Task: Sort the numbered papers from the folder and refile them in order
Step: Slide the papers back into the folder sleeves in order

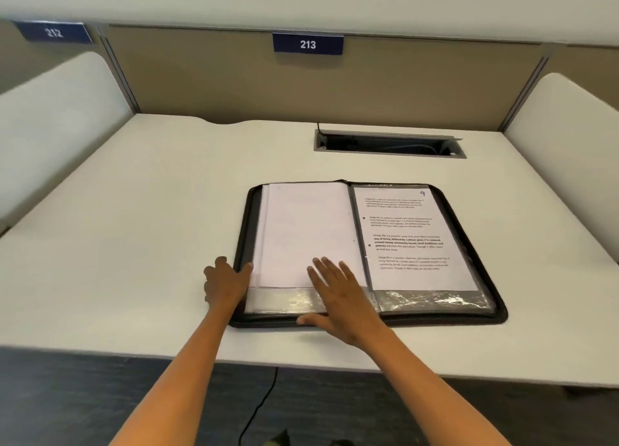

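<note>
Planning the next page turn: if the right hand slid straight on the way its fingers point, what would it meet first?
The right hand lies flat on the blank left page of the folder; further on, only more page, then probably the folder's far edge.

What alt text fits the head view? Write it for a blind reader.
An open black folder lies on a white desk, a printed page marked 9 in its right sleeve. The right hand lies flat on the left pages; the left hand touches the folder's left edge.

Two bare forearms, no sleeves, left hand [225, 283], right hand [338, 298], unadorned
</note>
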